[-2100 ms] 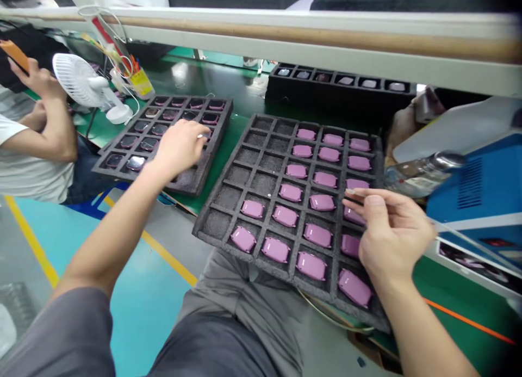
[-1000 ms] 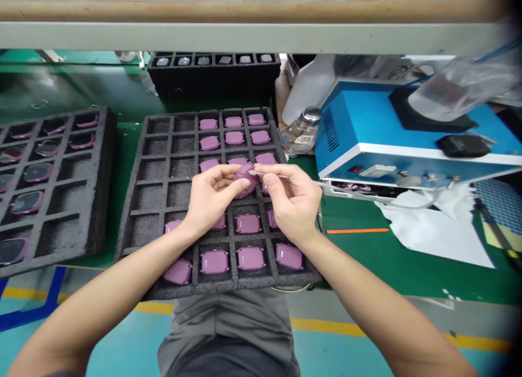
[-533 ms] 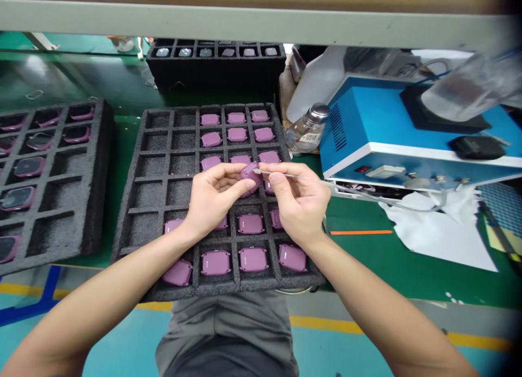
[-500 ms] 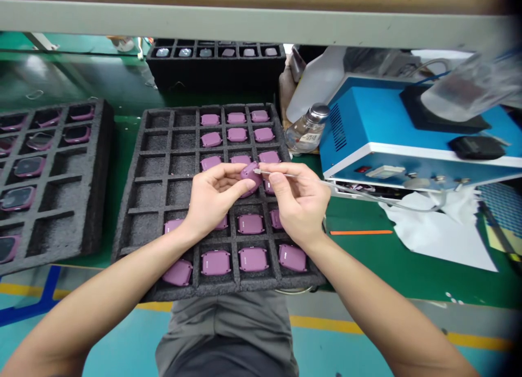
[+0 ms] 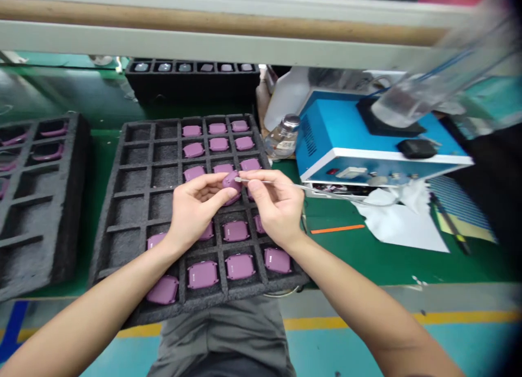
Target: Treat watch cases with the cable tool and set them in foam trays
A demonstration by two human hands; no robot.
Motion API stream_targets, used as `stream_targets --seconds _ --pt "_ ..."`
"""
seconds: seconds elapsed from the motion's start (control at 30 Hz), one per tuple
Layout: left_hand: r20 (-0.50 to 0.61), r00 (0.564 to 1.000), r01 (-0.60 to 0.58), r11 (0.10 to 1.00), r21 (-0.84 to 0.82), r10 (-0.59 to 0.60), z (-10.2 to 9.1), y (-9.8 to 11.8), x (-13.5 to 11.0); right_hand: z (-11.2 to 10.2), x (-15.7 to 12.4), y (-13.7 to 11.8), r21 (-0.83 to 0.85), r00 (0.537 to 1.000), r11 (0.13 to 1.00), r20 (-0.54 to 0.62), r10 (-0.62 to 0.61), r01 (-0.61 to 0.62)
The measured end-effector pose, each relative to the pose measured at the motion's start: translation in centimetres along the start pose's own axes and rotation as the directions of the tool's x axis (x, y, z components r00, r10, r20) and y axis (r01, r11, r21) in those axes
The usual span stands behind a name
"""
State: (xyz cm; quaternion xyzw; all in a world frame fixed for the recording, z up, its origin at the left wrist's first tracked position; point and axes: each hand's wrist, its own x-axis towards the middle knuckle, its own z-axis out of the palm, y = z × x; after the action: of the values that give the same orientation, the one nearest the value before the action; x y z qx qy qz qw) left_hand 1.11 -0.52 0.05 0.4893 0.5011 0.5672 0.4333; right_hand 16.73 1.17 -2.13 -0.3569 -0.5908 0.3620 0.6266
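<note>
My left hand pinches a small purple case over the middle of a black foam tray. In my right hand is a thin metal needle tool with a clear tube trailing to the right; its tip touches the purple case. Both hands hover just above the tray, whose right-hand cells hold several purple cases. The left-hand cells are bare.
A second foam tray lies to the left, a third at the back. A blue machine, a small glass bottle and white cloth sit right of the tray on the green bench. A shelf rail runs overhead.
Two seconds ago my left hand reached into the left tray; it has since come back with a purple case and met the right hand's tool. The view has drifted slightly right since half a second ago.
</note>
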Motion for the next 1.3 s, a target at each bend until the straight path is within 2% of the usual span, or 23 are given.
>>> stream_targets --seconds 0.2,0.4,1.3 --pt "-0.029 0.999 -0.034 0.994 0.103 0.037 -0.18 -0.03 0.35 0.04 0.43 0.37 0.037 1.0 0.999 0.015 -0.023 0.023" --pt "-0.049 0.998 -0.021 0.99 0.14 0.028 -0.14 0.05 0.43 0.08 0.59 0.42 0.038 0.999 0.999 0.02 -0.027 0.026" --pt "-0.049 0.999 -0.004 0.989 0.148 0.011 -0.23 -0.01 0.55 0.06 0.79 0.28 0.019 0.999 1.0 0.025 -0.021 0.021"
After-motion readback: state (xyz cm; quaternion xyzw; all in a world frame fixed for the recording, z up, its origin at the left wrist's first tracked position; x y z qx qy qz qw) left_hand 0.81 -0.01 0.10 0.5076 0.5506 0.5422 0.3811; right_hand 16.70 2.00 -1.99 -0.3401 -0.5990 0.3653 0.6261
